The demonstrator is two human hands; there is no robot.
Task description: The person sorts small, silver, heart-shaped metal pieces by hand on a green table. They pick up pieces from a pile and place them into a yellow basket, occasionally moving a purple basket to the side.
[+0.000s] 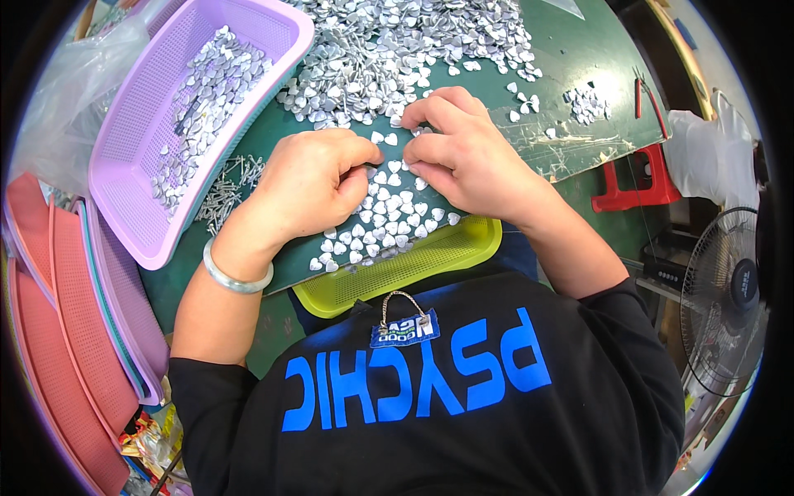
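Note:
My left hand [318, 178] rests on the green table with its fingers curled and thumb close to the index finger; anything between them is hidden. Opposite it, my right hand [471, 153] has its fingers apart, their tips among small silver heart-shaped pieces. Between and below the hands lies a loose spread of these hearts [393, 211], reaching to the table's near edge. Just beyond the fingertips rises a large heap of the same silver hearts [356, 78]. A yellow-green basket [397, 269] sits under the near edge, partly hidden by the tabletop.
On the left stands a lilac basket [132, 165] holding more hearts, beside a pile of small metal pins [227, 194]. Stacked pink baskets [83, 306] lean further left. At right are a small heart pile [587, 103], red-handled pliers [649, 107], a red stool [637, 186] and a fan [728, 289].

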